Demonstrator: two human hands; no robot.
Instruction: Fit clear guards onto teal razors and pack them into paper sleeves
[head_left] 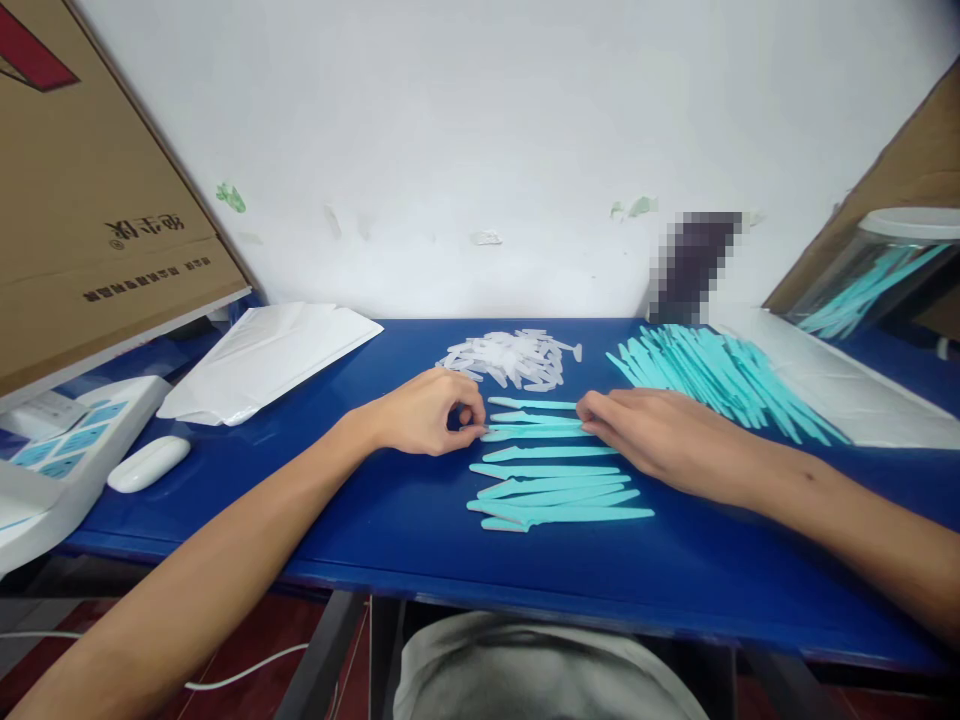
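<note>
Several teal eyebrow razors point(559, 513) lie in a loose column on the blue table, blade ends to the left. My right hand point(637, 425) pinches the handle end of one teal eyebrow razor point(532, 432) in the upper part of the column. At that razor's blade end, the thumb and fingertips of my left hand point(439, 412) are closed together; whether they grip the razor or a small cap is too small to tell. Just beyond my left hand is a pile of small translucent white caps point(510, 358).
A heap of teal razors point(712, 375) lies at the back right, beside a clear jar point(862, 280) holding more. White plastic bags point(270, 355), a white earbud case point(148, 464) and a white device point(75, 470) are on the left. Cardboard boxes point(97, 180) flank the table point(375, 530).
</note>
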